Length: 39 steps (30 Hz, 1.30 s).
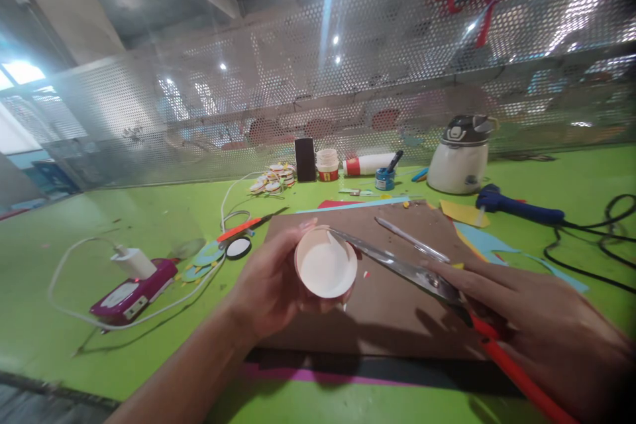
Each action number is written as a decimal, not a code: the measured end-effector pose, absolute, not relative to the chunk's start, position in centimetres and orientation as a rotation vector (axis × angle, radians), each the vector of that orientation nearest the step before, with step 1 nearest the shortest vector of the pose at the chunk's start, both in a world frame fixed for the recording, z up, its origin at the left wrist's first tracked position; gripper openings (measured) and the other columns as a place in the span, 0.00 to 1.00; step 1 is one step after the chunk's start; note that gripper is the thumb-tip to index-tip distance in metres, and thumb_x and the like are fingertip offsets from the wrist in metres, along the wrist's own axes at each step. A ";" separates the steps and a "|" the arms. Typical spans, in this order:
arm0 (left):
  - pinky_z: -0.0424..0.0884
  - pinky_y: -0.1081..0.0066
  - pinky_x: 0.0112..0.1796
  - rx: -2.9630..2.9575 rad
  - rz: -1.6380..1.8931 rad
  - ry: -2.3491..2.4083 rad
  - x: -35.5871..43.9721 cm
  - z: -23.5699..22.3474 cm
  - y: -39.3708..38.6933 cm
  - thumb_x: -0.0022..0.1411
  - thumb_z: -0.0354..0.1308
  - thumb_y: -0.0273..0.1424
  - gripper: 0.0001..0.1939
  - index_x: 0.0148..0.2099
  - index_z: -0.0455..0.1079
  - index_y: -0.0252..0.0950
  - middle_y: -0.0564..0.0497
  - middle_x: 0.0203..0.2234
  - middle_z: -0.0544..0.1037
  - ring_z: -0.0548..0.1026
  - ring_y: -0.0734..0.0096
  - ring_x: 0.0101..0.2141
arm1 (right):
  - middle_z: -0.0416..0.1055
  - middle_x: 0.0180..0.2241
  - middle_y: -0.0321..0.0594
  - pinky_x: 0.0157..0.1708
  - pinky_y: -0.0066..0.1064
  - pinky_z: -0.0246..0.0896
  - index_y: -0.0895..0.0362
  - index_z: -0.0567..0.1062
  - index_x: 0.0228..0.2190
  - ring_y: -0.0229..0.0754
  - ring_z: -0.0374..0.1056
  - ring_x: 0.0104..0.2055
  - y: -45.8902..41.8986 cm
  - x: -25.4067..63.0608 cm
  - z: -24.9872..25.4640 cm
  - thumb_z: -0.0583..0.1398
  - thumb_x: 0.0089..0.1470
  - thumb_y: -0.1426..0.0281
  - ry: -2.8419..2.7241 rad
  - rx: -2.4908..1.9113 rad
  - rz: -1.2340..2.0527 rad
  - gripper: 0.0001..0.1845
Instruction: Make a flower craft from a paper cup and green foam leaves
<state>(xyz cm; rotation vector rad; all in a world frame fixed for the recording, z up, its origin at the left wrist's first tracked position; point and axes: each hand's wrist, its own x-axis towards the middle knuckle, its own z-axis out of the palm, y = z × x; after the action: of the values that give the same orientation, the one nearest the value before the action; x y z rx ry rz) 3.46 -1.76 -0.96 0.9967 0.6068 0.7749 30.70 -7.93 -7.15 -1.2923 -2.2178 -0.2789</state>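
over cardboard [385, 308], cup [325, 266] in left hand [268, 281], scissors [408, 269] in right hand [534, 315]

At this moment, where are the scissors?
The scissors are right of centre in the head view, in the right hand, their tips at the rim of the paper cup.

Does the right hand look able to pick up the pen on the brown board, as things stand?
Probably not: the pen lies near the right hand and looks mostly uncovered, but that hand holds the scissors.
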 end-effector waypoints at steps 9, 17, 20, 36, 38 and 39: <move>0.54 0.78 0.16 1.000 0.743 0.587 3.5 -0.9 -1.8 0.60 0.52 0.47 0.24 0.33 0.74 0.29 0.42 0.24 0.75 0.72 0.68 0.21 | 0.75 0.37 0.39 0.27 0.31 0.63 0.47 0.65 0.51 0.43 0.72 0.32 -8.0 30.6 -7.0 0.50 0.59 0.71 -2.235 -1.326 -0.397 0.19; 0.55 0.78 0.16 0.993 0.735 0.618 3.6 -0.7 -1.9 0.59 0.51 0.47 0.25 0.33 0.74 0.27 0.42 0.22 0.75 0.71 0.69 0.21 | 0.76 0.38 0.42 0.25 0.33 0.62 0.46 0.65 0.52 0.45 0.73 0.31 -7.6 30.9 -7.5 0.49 0.58 0.70 -2.208 -1.296 -0.507 0.20; 0.53 0.78 0.15 0.990 0.738 0.611 3.6 -0.6 -1.8 0.60 0.49 0.46 0.26 0.33 0.74 0.27 0.41 0.21 0.74 0.71 0.69 0.20 | 0.74 0.34 0.39 0.23 0.31 0.61 0.47 0.64 0.53 0.42 0.70 0.27 -7.4 31.0 -7.7 0.50 0.59 0.68 -2.220 -1.283 -0.506 0.20; 0.44 0.77 0.14 1.030 0.667 0.516 3.6 -1.2 -1.4 0.61 0.45 0.46 0.27 0.35 0.74 0.27 0.43 0.18 0.73 0.66 0.74 0.16 | 0.70 0.27 0.34 0.20 0.29 0.57 0.48 0.67 0.51 0.38 0.66 0.23 -7.4 31.4 -7.5 0.50 0.58 0.67 -2.227 -1.272 -0.584 0.19; 0.44 0.77 0.13 1.014 0.680 0.493 3.6 -1.2 -1.4 0.62 0.45 0.45 0.26 0.35 0.75 0.28 0.43 0.19 0.73 0.66 0.73 0.16 | 0.70 0.27 0.34 0.20 0.29 0.57 0.49 0.67 0.52 0.39 0.66 0.23 -7.5 31.3 -7.5 0.50 0.59 0.67 -2.227 -1.275 -0.600 0.20; 0.44 0.77 0.13 1.007 0.680 0.488 3.6 -1.3 -1.5 0.62 0.45 0.45 0.26 0.36 0.75 0.28 0.44 0.19 0.73 0.66 0.73 0.16 | 0.72 0.29 0.35 0.21 0.29 0.58 0.49 0.67 0.52 0.39 0.67 0.24 -7.5 31.2 -7.5 0.50 0.59 0.67 -2.231 -1.280 -0.597 0.20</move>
<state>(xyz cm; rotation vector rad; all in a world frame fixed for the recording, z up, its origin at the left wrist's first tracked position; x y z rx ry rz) 3.55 -1.45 -1.27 1.0074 0.4880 0.6795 31.22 -7.46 -7.51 -1.2796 -2.2307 -0.5969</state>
